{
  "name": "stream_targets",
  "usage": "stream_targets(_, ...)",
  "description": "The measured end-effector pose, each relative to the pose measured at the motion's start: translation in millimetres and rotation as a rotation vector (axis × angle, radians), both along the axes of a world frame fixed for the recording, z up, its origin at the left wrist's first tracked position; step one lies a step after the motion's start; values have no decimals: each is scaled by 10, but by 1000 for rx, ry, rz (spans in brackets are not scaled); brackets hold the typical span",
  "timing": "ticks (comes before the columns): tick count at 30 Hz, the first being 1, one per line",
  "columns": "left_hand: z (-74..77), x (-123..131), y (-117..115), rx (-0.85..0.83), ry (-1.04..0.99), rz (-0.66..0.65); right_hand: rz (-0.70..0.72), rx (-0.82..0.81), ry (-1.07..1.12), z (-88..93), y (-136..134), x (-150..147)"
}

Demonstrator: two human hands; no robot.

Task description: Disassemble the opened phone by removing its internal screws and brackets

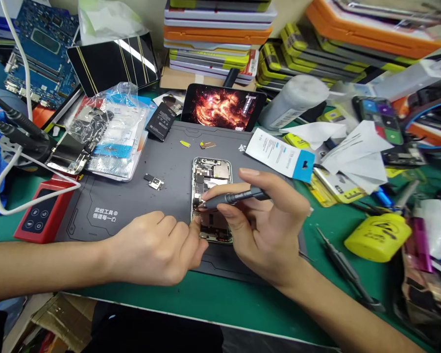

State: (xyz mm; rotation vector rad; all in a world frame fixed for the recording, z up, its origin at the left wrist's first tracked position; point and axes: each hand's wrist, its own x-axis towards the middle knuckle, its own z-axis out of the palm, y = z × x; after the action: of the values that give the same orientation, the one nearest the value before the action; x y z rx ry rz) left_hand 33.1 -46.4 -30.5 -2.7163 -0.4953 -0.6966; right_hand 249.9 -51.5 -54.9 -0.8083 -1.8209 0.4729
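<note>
An opened phone [210,177] with its insides showing lies on a grey work mat [132,196]. My right hand [268,225] grips a dark screwdriver [235,197] like a pen, its tip down in the phone's lower half. My left hand [158,247] rests on the mat with fingers curled, the fingertips pressed against the phone's lower left edge. A small loose part [154,182] lies on the mat to the left of the phone.
A lit phone [222,108] leans at the mat's back edge, beside a small battery [160,121]. A red device [46,208] and bagged parts [106,127] sit left. Papers [356,147], a yellow dispenser [378,235], another screwdriver [343,264] and stacked trays [216,39] crowd the right and back.
</note>
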Motion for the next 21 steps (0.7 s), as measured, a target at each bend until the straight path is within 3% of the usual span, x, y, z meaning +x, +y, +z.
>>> stream_targets(5,-2,-3,-6,-2,3,-7,-45,1,-50,26,-14,7)
stream_targets(10,-22,-7,-7,-13,-20,-5,-60,164,-234,89,-6,34)
stream_targets(15,-29,-17,-8,2,-17,-5,-41,47,-179,104,-15,27)
stream_targets(18,-33,-16,-1,-38,-16,26,36,74,-191,91,-17,24)
stream_targets(21,-39,-10,4,-77,-11,79,-3,142,-197,70,-20,38)
